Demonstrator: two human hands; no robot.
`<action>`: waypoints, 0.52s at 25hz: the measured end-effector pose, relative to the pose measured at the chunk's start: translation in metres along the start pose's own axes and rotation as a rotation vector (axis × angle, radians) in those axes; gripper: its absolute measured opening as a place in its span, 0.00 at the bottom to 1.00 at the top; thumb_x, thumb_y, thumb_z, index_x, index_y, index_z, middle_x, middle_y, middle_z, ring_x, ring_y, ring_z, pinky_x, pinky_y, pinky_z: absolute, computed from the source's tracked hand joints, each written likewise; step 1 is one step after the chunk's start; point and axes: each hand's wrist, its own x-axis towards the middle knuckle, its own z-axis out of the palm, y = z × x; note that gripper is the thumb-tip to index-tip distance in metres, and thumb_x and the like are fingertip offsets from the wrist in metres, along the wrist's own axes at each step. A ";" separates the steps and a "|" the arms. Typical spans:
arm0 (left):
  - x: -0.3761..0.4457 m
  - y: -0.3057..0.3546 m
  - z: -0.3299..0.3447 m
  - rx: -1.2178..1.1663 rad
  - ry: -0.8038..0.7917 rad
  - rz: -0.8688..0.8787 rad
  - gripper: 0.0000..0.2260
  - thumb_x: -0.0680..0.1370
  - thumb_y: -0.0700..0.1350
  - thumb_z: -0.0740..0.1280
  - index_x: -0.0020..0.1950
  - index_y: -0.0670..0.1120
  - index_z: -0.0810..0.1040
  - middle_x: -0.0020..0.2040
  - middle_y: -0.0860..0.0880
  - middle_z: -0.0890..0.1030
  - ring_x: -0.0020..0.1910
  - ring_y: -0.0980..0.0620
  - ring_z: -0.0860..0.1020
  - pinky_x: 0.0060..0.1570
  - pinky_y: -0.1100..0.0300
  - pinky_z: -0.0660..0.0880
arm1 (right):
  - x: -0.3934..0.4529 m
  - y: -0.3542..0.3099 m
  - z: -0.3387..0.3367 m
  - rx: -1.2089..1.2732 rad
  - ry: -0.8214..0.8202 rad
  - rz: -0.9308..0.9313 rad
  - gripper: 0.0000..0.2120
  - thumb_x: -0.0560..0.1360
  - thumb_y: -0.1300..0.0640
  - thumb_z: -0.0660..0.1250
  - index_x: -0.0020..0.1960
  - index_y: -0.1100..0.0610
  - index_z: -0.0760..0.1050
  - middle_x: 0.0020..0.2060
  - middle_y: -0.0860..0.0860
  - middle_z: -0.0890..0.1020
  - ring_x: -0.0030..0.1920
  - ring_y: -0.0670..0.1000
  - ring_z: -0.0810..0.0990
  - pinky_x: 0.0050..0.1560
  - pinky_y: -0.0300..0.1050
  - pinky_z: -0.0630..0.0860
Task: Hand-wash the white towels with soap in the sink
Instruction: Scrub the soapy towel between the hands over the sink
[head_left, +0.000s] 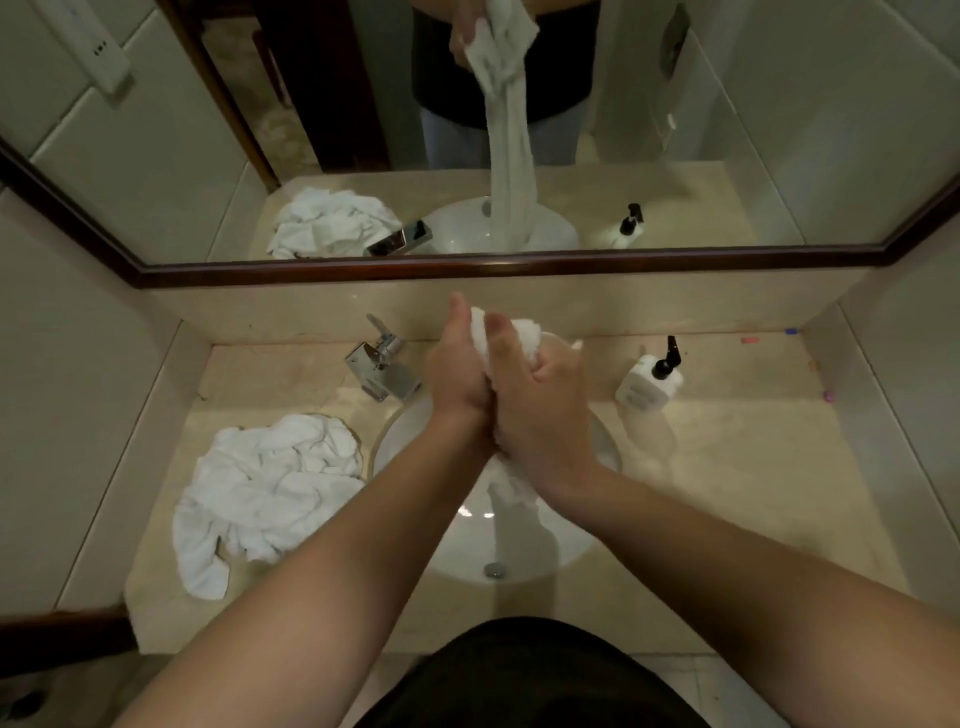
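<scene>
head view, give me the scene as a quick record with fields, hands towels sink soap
left hand: grips the towel being washed, above the sink
right hand: grips the same towel, pressed against the left
towel being washed: bunched between both hands, its tail hanging into the basin
sink: white basin, drain at its near side
towel pile: crumpled on the counter, left of the sink
faucet: chrome, rear left of the basin
soap bottle: white with a black pump, right of the sink
</scene>
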 end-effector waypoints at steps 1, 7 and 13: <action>-0.001 0.003 -0.002 -0.008 -0.010 -0.016 0.26 0.83 0.59 0.57 0.35 0.45 0.82 0.34 0.47 0.83 0.36 0.52 0.83 0.36 0.62 0.78 | 0.000 0.001 0.003 -0.011 0.003 0.001 0.24 0.81 0.49 0.65 0.29 0.61 0.71 0.25 0.54 0.77 0.26 0.52 0.76 0.29 0.48 0.72; 0.003 0.019 -0.020 0.018 -0.077 -0.112 0.26 0.84 0.59 0.56 0.40 0.42 0.81 0.36 0.44 0.83 0.34 0.51 0.83 0.34 0.63 0.79 | -0.011 -0.010 0.026 -0.035 0.092 0.060 0.22 0.80 0.48 0.64 0.30 0.58 0.73 0.23 0.49 0.76 0.26 0.44 0.77 0.27 0.42 0.73; 0.004 0.033 -0.038 0.064 -0.098 -0.100 0.25 0.83 0.59 0.57 0.44 0.41 0.82 0.38 0.44 0.85 0.41 0.47 0.84 0.39 0.59 0.80 | -0.016 -0.017 0.051 -0.042 0.199 0.075 0.23 0.80 0.49 0.65 0.27 0.54 0.71 0.22 0.47 0.74 0.25 0.45 0.74 0.27 0.45 0.71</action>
